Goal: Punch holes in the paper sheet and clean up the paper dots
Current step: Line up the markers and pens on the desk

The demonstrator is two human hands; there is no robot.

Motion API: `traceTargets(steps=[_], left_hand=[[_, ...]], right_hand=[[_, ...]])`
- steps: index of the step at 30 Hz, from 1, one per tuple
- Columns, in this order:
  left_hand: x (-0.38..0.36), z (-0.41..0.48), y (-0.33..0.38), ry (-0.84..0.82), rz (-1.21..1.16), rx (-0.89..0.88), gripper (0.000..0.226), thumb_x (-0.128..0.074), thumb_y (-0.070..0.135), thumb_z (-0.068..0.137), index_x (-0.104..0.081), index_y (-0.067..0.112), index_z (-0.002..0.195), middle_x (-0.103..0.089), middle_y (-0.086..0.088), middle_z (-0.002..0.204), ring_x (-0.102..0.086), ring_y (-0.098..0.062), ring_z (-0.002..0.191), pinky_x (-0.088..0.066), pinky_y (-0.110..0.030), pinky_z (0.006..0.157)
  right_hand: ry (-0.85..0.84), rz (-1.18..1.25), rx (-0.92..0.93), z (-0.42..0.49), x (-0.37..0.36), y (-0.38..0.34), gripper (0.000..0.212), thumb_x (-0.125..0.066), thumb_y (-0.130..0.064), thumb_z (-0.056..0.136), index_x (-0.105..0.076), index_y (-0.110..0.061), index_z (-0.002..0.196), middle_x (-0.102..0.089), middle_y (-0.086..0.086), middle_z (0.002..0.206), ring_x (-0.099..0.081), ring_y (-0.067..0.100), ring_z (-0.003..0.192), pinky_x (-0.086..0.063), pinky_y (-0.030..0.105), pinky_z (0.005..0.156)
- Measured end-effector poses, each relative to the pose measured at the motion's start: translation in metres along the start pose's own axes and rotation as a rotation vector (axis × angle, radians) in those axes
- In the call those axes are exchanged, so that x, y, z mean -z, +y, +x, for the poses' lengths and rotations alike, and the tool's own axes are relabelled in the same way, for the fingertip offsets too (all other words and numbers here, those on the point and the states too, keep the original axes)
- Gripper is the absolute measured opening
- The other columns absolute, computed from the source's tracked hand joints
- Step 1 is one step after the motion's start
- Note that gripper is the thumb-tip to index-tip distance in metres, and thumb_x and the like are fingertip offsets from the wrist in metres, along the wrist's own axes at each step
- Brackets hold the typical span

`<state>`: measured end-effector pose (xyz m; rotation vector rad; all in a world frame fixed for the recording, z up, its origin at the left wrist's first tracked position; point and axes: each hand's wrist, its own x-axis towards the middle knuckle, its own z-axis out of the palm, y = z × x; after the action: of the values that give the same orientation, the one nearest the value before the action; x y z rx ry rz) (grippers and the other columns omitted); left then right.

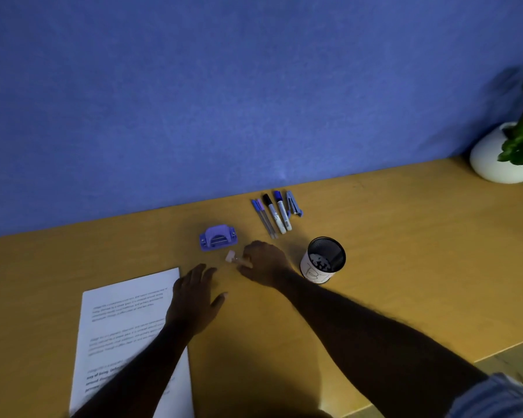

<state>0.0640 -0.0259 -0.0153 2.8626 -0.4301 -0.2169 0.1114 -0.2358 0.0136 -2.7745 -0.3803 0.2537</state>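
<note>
A white printed paper sheet (124, 333) lies on the wooden desk (405, 267) at the lower left. A small purple hole punch (218, 237) stands beyond its far right corner. My left hand (194, 300) lies flat, fingers spread, on the sheet's right edge and the desk beside it. My right hand (263, 262) rests just right of the punch, its fingers closed on a small pale object (234, 258) that touches the desk. I cannot make out what that object is. No paper dots are visible on the desk.
A black mesh cup (323, 260) with a white label stands right of my right hand. Several pens and markers (274, 214) and a small stapler (293, 203) lie near the blue wall. A white pot with a green plant (507, 152) sits at the far right.
</note>
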Motion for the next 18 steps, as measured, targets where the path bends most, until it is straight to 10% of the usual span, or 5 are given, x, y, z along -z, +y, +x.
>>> traceTargets(steps=[18], left_hand=[[0.009,0.077,0.046,0.019,0.192,-0.22,0.068,-0.041,0.064,0.084,-0.054,0.015,0.129,-0.049,-0.016,0.141,-0.05,-0.033,0.128,-0.043,-0.053,0.1]], right_hand=[[0.149,-0.01,-0.518,0.051,0.077,0.146,0.05,-0.046,-0.051,0.091,-0.064,-0.005,0.102,-0.067,0.017,0.105,-0.064,0.032,0.091,-0.044,0.031,0.065]])
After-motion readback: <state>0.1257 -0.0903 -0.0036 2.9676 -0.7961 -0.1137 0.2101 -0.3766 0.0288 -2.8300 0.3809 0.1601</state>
